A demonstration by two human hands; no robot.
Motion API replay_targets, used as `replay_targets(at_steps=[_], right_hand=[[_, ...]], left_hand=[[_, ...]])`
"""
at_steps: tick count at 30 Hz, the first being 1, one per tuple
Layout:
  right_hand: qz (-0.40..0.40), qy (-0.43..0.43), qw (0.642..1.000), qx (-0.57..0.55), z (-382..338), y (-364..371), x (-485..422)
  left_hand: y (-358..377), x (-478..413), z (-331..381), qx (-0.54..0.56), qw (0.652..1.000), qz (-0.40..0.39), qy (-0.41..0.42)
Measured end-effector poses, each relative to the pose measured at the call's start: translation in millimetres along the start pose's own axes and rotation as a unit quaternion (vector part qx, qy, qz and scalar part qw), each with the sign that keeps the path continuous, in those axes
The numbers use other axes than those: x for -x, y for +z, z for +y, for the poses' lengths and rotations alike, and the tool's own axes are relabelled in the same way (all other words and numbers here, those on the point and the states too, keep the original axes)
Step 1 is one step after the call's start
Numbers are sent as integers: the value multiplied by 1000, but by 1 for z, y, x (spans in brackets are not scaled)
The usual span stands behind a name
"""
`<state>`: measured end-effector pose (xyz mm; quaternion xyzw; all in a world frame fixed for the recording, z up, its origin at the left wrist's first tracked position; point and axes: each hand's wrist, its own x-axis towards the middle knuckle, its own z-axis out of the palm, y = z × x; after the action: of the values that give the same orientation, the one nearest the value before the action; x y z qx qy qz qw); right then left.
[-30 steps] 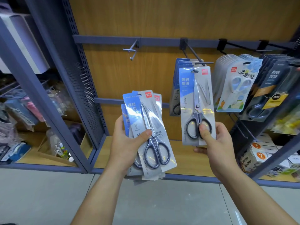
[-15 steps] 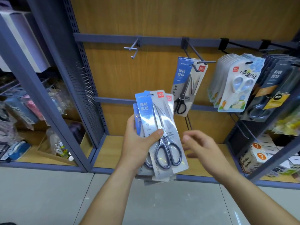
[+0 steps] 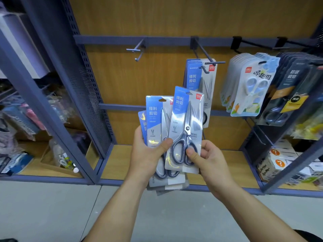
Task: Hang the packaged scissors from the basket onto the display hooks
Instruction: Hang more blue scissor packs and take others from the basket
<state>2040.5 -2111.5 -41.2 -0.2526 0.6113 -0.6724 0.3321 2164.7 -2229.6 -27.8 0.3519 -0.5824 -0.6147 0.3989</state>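
blue-and-grey card, clear blister fronts. fanned stack of blue-and-grey card scissor packs sits upright in the left hand. thumb lies across the front of the stack near the scissor handles, other fingers wrapped behind; clamped on the stack.

single blue-and-grey scissor pack, steel blades and dark grey handles, stands in front of the stack and a little to its right, overlapping it, top tilted slightly right. right hand pinches its lower right part, thumb on the handle loops, curled fingers behind the card. both hands are close together at mid-frame, in front of the wooden shelf board.

above and behind: long dark metal display hook juts from the dark blue rail on the wooden back panel. hung packs of the same kind dangle from it, partly hidden by the held single pack. the held pack is below the hook tip, not touching it.

short grey metal hook on the same rail, to the left. white-and-blue packs of small scissors hang to the right, black scissor packs beyond them.
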Motion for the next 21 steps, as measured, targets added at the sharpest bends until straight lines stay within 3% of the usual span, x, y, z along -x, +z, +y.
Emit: replay_targets(at_steps=[9, 16, 21], right_hand=[[21, -23, 998, -47, -1, -4, -2], [18, -83, 994, 69, -10, -24, -3], [59, -117, 989, 71, -18, -28, -10]], left_hand=[[-11, -7, -1, -13, 1000, 11, 16], [-27, -13, 1, -15, 999, 42, 16], [-30, -11, 1, -21, 999, 36, 11]])
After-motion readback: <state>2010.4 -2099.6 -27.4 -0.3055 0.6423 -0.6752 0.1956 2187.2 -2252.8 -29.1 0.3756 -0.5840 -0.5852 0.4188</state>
